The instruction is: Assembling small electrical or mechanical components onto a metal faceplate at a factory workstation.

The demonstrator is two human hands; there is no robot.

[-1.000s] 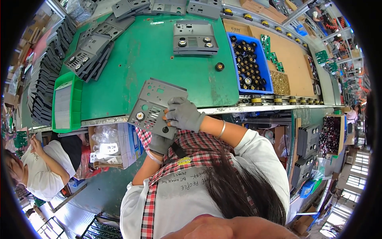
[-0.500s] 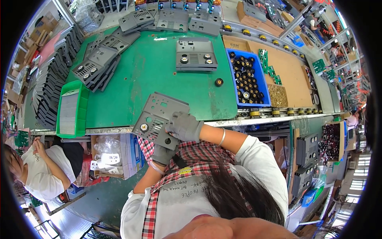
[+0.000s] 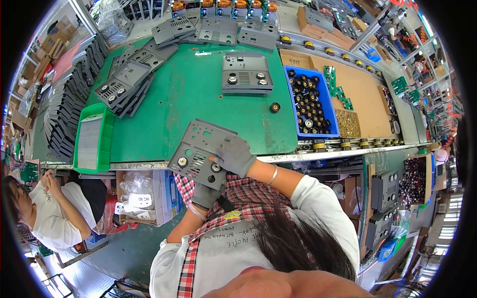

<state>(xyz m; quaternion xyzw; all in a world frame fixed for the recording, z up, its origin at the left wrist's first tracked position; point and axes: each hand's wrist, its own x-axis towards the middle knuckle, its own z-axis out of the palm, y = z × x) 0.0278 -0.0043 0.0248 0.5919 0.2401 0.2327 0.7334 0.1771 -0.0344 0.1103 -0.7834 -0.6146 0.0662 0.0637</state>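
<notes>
A grey metal panel (image 3: 201, 141) with round holes and slots is tilted over the table's front edge. Beneath its lower edge, my gloved left hand (image 3: 206, 195) is closed on it, the fingers mostly hidden. My gloved right hand (image 3: 234, 155) is closed over the panel's right side, with a bare fingertip just above a round fitting (image 3: 215, 168) that has a silver nut. Another silver-nutted fitting (image 3: 182, 162) sits at the panel's lower left. Farther back on the green table, a similar panel (image 3: 247, 73) carries fittings; a loose black round fitting (image 3: 275, 107) lies nearby.
To the right are a blue bin (image 3: 310, 102) of black fittings, green circuit boards (image 3: 330, 77) and a pile of small brass-coloured parts (image 3: 348, 122). A green tray (image 3: 106, 141) and stacked panels (image 3: 124, 87) stand left. Another person (image 3: 59, 213) sits at lower left.
My right fingers have shifted slightly up from the lower right hole, where a silver nut now shows. The panel has moved slightly to the right; my left hand still supports it.
</notes>
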